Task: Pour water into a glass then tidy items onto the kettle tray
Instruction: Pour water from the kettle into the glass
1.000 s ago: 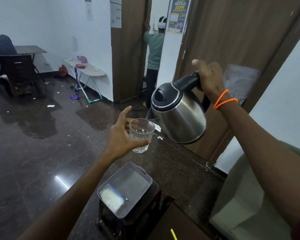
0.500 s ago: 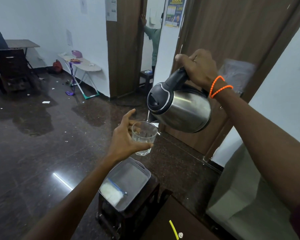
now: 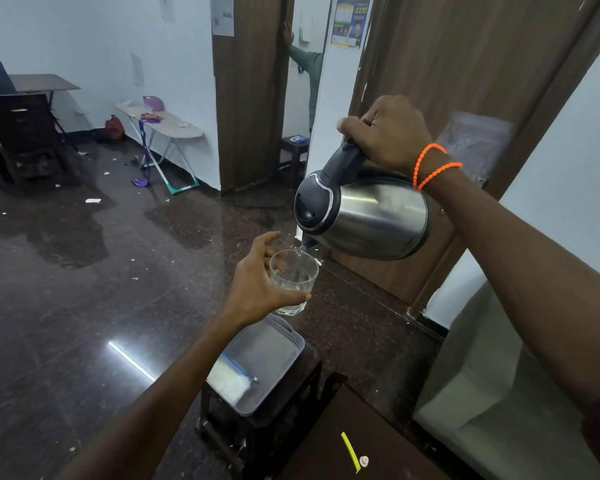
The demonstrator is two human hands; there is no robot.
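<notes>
Brushed steel kettle (image 3: 378,216) with black plastic lid, clear glass (image 3: 293,277), glossy stone floor (image 3: 84,306).

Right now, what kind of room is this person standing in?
Probably a lived-in hostel or shared room, untidy. An ironing board stands by the wall, a poster hangs near wooden doors, and litter dots the dark polished floor.

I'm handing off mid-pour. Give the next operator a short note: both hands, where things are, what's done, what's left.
Left hand: wrapped around the glass, held in the air above the tray.
Right hand: gripping the kettle by its handle, tipped steeply, spout over the glass rim.
Tray: grey, on a dark stool below the glass, with a white bag inside.
Yellow strip and small white cap lie on the brown table nearby.
Done: pour under way, water streaming in, some in the glass.
Left: finish pouring, set the kettle upright, tidy items onto the tray.
</notes>
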